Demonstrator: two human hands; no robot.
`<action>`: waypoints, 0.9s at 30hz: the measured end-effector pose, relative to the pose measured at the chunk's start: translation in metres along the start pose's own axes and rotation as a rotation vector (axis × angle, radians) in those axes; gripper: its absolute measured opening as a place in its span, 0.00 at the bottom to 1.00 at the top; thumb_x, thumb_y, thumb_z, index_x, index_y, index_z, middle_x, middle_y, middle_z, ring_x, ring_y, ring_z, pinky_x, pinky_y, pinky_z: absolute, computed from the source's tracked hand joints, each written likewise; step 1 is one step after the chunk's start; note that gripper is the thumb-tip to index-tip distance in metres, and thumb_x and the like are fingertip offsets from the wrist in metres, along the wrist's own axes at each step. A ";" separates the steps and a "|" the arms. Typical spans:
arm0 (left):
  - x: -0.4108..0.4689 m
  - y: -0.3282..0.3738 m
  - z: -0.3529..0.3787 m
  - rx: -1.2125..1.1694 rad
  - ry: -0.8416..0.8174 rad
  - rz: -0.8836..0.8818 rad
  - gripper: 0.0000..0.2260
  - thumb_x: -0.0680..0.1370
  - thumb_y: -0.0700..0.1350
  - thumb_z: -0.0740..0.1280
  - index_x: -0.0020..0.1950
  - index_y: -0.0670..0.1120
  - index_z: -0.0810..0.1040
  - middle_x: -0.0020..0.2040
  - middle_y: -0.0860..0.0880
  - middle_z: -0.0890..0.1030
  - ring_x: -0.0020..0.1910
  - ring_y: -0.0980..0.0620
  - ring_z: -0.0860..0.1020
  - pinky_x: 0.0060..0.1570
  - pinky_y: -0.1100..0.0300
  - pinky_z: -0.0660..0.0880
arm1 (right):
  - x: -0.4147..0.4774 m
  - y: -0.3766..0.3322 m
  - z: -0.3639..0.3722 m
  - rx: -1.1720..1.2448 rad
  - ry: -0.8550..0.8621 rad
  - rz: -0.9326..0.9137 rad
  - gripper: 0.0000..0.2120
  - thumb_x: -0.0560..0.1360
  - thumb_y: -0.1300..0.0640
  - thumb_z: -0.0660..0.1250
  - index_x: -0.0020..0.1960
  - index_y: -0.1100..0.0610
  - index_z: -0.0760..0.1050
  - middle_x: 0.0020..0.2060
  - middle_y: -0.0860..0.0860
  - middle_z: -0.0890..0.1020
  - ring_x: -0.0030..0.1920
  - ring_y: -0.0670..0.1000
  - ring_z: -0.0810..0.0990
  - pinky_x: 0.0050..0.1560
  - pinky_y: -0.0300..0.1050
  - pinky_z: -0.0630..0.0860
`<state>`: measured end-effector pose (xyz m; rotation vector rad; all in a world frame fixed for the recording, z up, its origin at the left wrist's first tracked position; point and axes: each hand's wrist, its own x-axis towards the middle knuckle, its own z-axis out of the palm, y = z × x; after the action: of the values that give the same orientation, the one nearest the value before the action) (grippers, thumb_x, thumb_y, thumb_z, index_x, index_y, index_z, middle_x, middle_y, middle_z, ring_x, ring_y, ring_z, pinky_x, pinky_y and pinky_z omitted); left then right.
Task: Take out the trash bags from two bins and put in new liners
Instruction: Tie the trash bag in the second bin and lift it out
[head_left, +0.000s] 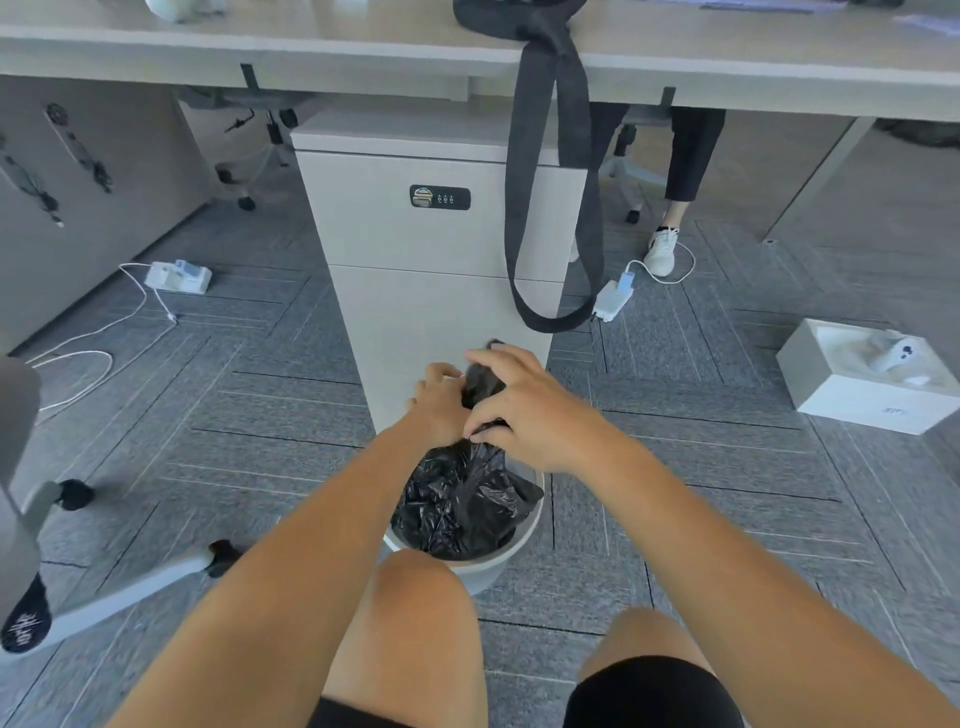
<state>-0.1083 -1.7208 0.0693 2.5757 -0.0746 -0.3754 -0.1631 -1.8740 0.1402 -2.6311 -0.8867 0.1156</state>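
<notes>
A small round white bin (519, 545) stands on the carpet in front of my knees. A black trash bag (457, 509) fills it, and the bag's top is gathered into a neck above the rim. My left hand (439, 402) grips that gathered neck from the left. My right hand (519, 410) pinches the black plastic from the right, fingers curled around the twisted top. The two hands touch each other over the bin. Only one bin is in view.
A white drawer cabinet (431, 249) stands right behind the bin under a desk (311, 36). A black bag strap (550, 208) hangs off the desk. Power strips (179, 276) and cables lie on the carpet, a white box (872, 384) at right, chair legs (130, 587) at left, and a seated person's foot (661, 252) behind.
</notes>
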 end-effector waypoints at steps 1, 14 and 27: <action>0.002 0.001 0.001 0.096 -0.013 0.033 0.14 0.76 0.44 0.64 0.61 0.47 0.73 0.71 0.46 0.59 0.66 0.41 0.63 0.62 0.51 0.66 | 0.005 0.001 0.001 0.016 -0.005 -0.001 0.07 0.78 0.52 0.69 0.52 0.45 0.84 0.78 0.45 0.57 0.78 0.48 0.45 0.75 0.53 0.50; -0.023 -0.035 -0.027 -0.109 -0.061 0.207 0.16 0.71 0.42 0.69 0.55 0.54 0.68 0.50 0.48 0.80 0.45 0.46 0.78 0.47 0.50 0.75 | 0.041 0.030 0.057 0.474 0.408 0.178 0.06 0.78 0.56 0.68 0.51 0.54 0.83 0.42 0.47 0.77 0.42 0.40 0.76 0.46 0.32 0.69; -0.030 -0.055 -0.039 -0.111 0.110 0.313 0.19 0.71 0.32 0.67 0.35 0.55 0.67 0.49 0.51 0.81 0.54 0.48 0.75 0.56 0.53 0.70 | 0.055 0.023 0.087 1.100 -0.327 0.798 0.05 0.75 0.56 0.68 0.46 0.57 0.79 0.38 0.54 0.84 0.36 0.50 0.82 0.40 0.41 0.79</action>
<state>-0.1275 -1.6504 0.0805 2.4181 -0.4005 -0.1163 -0.1227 -1.8307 0.0525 -1.7313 0.2259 0.9404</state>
